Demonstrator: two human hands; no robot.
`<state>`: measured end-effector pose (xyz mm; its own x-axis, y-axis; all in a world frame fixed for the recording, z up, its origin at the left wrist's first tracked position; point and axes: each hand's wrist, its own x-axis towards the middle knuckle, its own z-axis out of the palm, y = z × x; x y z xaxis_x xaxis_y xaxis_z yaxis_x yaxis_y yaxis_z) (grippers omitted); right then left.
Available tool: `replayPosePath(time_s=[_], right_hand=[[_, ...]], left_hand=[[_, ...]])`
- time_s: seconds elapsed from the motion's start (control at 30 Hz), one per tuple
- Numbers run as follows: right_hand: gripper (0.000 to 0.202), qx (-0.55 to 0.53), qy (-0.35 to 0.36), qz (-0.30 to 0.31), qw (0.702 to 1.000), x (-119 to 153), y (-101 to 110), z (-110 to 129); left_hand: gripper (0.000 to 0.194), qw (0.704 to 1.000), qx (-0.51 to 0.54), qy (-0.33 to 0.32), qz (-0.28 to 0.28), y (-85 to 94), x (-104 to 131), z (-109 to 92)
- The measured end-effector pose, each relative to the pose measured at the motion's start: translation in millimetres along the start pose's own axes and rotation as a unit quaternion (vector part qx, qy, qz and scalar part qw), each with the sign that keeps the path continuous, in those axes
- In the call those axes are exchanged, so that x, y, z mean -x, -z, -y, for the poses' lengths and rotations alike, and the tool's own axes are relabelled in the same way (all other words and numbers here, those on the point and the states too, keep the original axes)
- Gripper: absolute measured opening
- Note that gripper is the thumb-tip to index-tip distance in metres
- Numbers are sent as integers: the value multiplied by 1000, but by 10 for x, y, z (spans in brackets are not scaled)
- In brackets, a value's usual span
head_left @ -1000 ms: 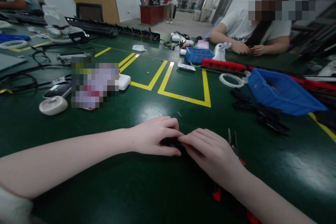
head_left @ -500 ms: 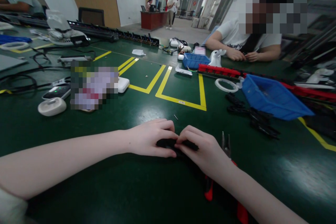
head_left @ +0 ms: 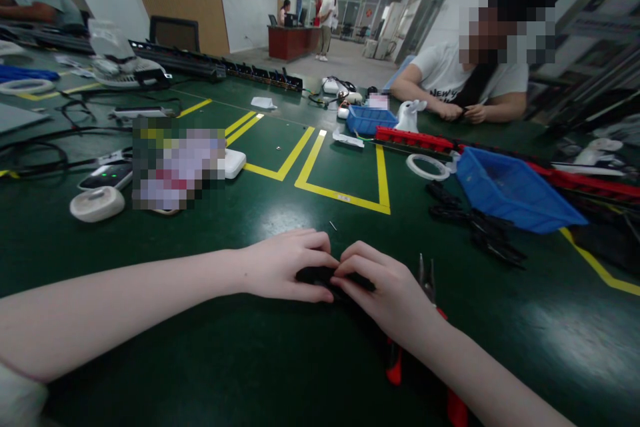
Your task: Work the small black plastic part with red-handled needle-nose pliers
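Note:
Near the middle of the green table (head_left: 200, 347), my left hand (head_left: 295, 263) curves its fingers and thumb around a black object (head_left: 315, 275). My right hand (head_left: 380, 280) meets it from the right, thumb and fingertips pinched on the same black object, whose shape is mostly hidden by both hands. Pliers with red handles (head_left: 394, 363) lie partly under my right wrist, their metal jaws pointing away from me. A thin metal pin (head_left: 333, 225) rests on the table just beyond my hands.
Black cables (head_left: 480, 227) and a blue tray (head_left: 515, 190) are at right, beside a red strip (head_left: 415, 138). At left lie a phone (head_left: 175, 170), a white case (head_left: 234, 164) and a white oval item (head_left: 97, 204). A person (head_left: 470, 80) sits across the table.
The camera view has shifted slightly. Both hands keep nearly the same pose on the black object. Across the table, the seated person's head has moved a little.

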<state>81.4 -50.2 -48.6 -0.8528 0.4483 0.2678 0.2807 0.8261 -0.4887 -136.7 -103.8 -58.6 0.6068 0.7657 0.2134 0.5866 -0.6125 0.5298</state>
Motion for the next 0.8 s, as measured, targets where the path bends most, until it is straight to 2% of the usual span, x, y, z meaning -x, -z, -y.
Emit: replayPosePath(time_s=[0.23,0.4,0.53,0.6,0.67,0.77,0.8], right_hand=[[10,70,42,3,997,-32,27,10],[10,134,113,15,984,-77,32,1],[5,137,125,21,982,-65,77,2],[11,137,129,13,982,-17,153,0],[20,151,104,-16,983,71,263,-18],[31,207,2,-60,977,271,424,-65],[36,229,-28,-57,971,348,456,-76]], left_hand=[[32,1000,0,0,-1,-3,3,0],[29,1000,4,2,-7,-2,6,-2],[32,1000,-3,3,-5,-1,2,1],[36,1000,-5,7,-5,-6,1,5],[41,1000,-6,12,-1,-10,3,9],[44,1000,-12,11,7,-7,9,10],[45,1000,-14,11,9,-4,11,9]])
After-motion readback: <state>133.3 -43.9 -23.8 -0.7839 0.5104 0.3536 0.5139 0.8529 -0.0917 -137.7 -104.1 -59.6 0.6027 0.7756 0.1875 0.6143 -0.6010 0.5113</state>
